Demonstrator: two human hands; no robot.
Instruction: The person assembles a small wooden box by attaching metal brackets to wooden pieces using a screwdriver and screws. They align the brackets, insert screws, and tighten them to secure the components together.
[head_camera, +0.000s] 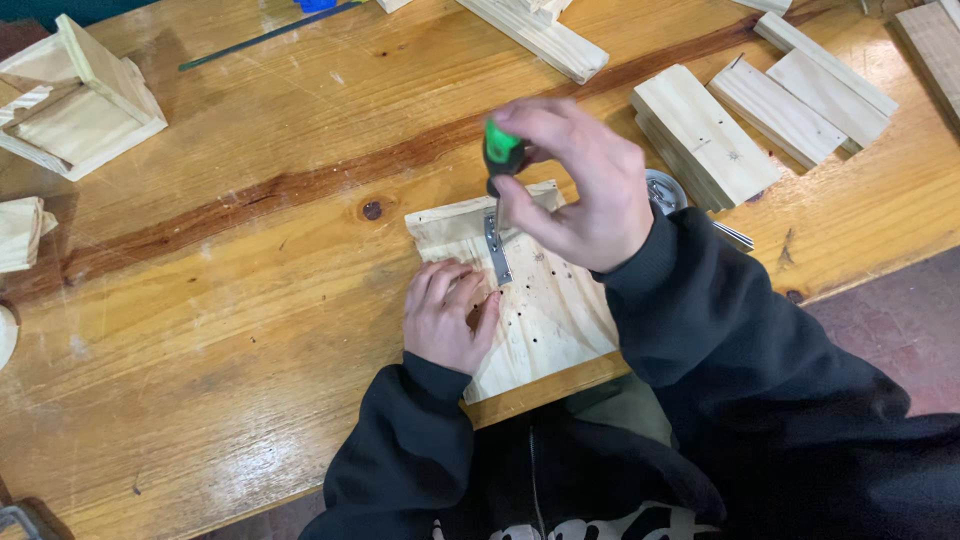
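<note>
A pale wooden board (560, 320) with several small holes lies at the near edge of the wooden table (250, 300). A narrow metal strip (496, 250) lies on the board's upper part. My right hand (585, 185) is closed around a screwdriver with a green and black handle (500, 155), held upright over the top end of the strip. My left hand (448, 315) presses flat on the board just below and left of the strip, fingers together. Both arms wear black sleeves.
Several cut wood blocks (705, 135) lie at the back right, with a round metal tin (663, 192) beside them. A small wooden box frame (75, 100) sits at the far left. A long wood strip (545, 38) and a thin dark rod (265, 38) lie at the back.
</note>
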